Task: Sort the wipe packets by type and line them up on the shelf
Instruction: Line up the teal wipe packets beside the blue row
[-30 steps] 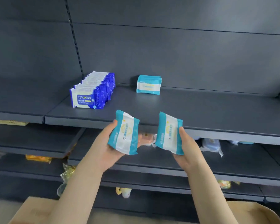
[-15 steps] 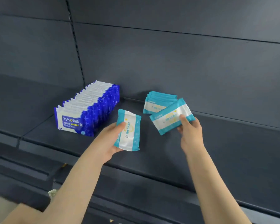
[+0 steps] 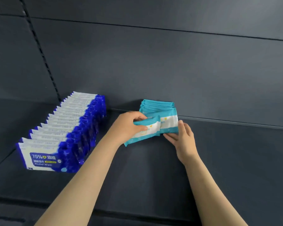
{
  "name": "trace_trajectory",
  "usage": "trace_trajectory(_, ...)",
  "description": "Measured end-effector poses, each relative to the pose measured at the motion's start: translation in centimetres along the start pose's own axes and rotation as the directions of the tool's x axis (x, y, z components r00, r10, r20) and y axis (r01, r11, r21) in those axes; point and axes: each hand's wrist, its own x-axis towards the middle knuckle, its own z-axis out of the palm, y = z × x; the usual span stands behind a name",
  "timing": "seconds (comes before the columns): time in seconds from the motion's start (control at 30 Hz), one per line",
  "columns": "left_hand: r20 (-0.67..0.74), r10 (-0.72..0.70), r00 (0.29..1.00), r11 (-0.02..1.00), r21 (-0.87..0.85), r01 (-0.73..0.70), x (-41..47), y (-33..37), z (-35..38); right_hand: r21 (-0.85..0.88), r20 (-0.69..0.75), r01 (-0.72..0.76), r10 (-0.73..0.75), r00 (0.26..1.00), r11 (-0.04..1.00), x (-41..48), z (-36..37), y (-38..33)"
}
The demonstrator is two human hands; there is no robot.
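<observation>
The left hand's fingers (image 3: 141, 128) are curled over the top edge of a soft teal-and-white plastic wipe packet (image 3: 143, 132), thumb underneath, pinching it firmly. The packet is tilted, its lower corner touching the dark grey metal shelf (image 3: 153, 168) just below the fingers. It seems held this way so it can be swung upright against the packets behind it.

The right hand's fingers (image 3: 180, 126) are loosely spread and not closed round anything. They press against the right end and front of a second teal-and-white packet (image 3: 169, 123), which stands on edge just beyond the left hand's fingers. In my judgement this hand is steadying the short row of standing teal packets (image 3: 157, 104) at the shelf's back wall so that it does not topple while the next one is added.

Well to the left of both hands stands a long row of upright blue-and-white plastic wipe packets (image 3: 64, 131), running from the back wall toward the shelf's front edge. The two types are kept apart, each in its own line, as the sorting requires.

The front blue packet reads "75%" followed by Chinese characters, with a smaller line that looks like "Alcohol Wipes". Print on the teal packets is too blurred to read; only small yellow marks show.
</observation>
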Motion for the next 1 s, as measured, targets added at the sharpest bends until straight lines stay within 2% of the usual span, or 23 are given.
trace_trajectory(0.07, -0.029, 0.101, 0.994, 0.984, 0.154, -0.095, 1.7, 0.3, 1.1, -0.043, 0.013, 0.029, -0.029, 1.0, 0.999, 0.0, -0.1, 0.1)
trace_trajectory(0.13, -0.089, 0.21, 0.974, 0.925, 0.339, -0.169, 2.7, 0.1, 2.1, -0.257, 0.017, 0.117, -0.116, 0.993, 0.959, 0.0, -0.3, 0.2)
trace_trajectory(0.2, -0.153, 0.317, 0.936, 0.887, 0.396, -0.236, 3.0, -0.5, 3.0, -0.539, 0.045, 0.202, -0.211, 0.976, 0.818, 0.1, -0.8, 0.3)
trace_trajectory(0.3, -0.26, 0.417, 0.871, 0.836, 0.485, -0.256, 2.9, -1.6, 3.9, -0.712, 0.058, 0.22, -0.256, 0.965, 0.667, 0.3, -1.1, 0.6)
trace_trajectory(0.33, -0.286, 0.406, 0.868, 0.84, 0.491, -0.232, 2.7, -2.0, 4.0, -0.733, 0.051, 0.212, -0.259, 0.965, 0.647, 0.4, -1.0, 0.7)
trace_trajectory(0.4, -0.272, 0.317, 0.909, 0.888, 0.422, -0.183, 2.2, -3.0, 3.9, -0.765, 0.043, 0.203, -0.265, 0.963, 0.611, 0.5, -0.8, 0.9)
trace_trajectory(0.47, -0.192, 0.157, 0.969, 0.959, 0.265, -0.103, 1.7, -3.9, 3.4, -0.787, 0.043, 0.204, -0.278, 0.96, 0.582, 0.6, -0.8, 1.0)
trace_trajectory(0.57, -0.148, 0.026, 0.989, 0.996, 0.09, -0.013, 1.6, -4.0, 2.7, -0.802, 0.055, 0.216, -0.291, 0.955, 0.557, 0.8, -0.7, 1.0)
trace_trajectory(0.67, -0.184, 0.03, 0.983, 0.997, 0.074, -0.016, 1.5, -3.3, 3.2, -0.811, 0.104, 0.265, -0.317, 0.943, 0.522, 1.1, -0.8, 0.9)
trace_trajectory(0.83, -0.237, 0.019, 0.971, 0.997, 0.079, -0.001, 1.2, -3.2, 4.0, -0.854, 0.213, 0.354, -0.365, 0.906, 0.381, 1.5, -1.3, 0.8)
trace_trajectory(1.0, -0.288, -0.022, 0.957, 0.999, -0.032, 0.013, 1.1, -3.2, 5.0, -0.837, 0.298, 0.429, -0.375, 0.878, 0.34, 1.9, -2.0, 1.5)
